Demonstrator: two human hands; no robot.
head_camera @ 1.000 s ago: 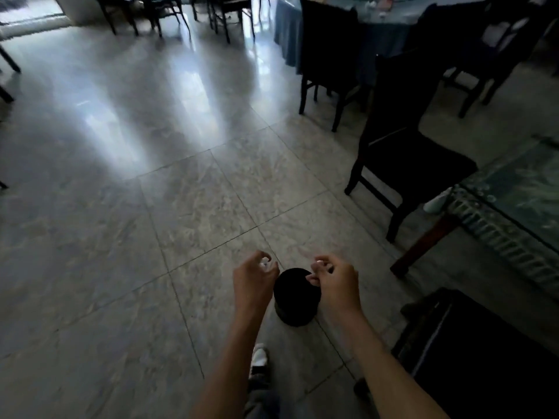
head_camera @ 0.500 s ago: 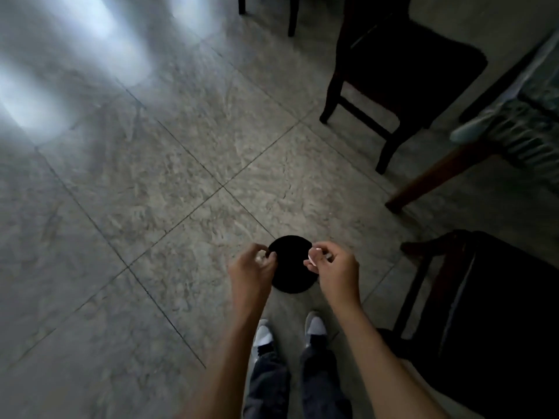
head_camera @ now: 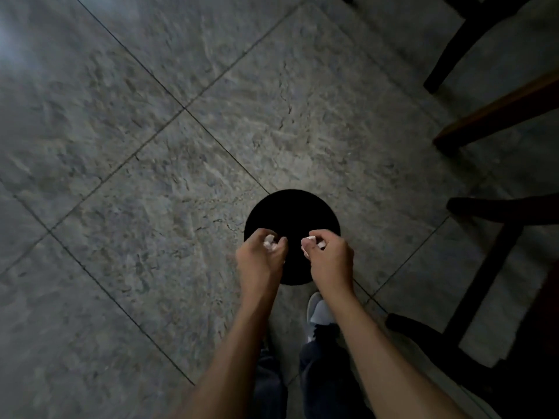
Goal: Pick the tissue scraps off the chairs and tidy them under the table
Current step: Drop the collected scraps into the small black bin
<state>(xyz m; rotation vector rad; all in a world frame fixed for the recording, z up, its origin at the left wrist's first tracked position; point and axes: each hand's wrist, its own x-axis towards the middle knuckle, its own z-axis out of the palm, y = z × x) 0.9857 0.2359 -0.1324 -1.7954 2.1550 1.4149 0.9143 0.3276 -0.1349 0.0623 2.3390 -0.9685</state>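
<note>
1. Tissue scrap, left [head_camera: 270, 242]: a small white wad pinched between the thumb and curled fingers of the left hand [head_camera: 260, 261], directly above the near-left part of the black bin [head_camera: 295, 213].
2. Tissue scrap, right [head_camera: 314, 241]: a second white wad clamped in the closed fingers of the right hand [head_camera: 331, 261], above the near-right part of the bin.
3. Hands: both fists are knuckles-up, side by side and apart, with a strip of the bin's dark opening between them.
4. Black bin: a round dark shape seen from straight above, standing on the floor; its interior is too dark to make out, so it is probably a waste container.
5. Shoe [head_camera: 317, 313]: a grey shoe on the floor just nearer than the bin, partly behind the right forearm.
6. Tiled floor [head_camera: 151, 176]: grey stone-patterned tiles with thin dark joints around the bin.
7. Chair frame [head_camera: 490, 267]: dark wooden legs and rails right of the bin, well apart from it.
8. Brown wooden leg [head_camera: 496, 113]: slanting, beyond and right of the bin.
</note>
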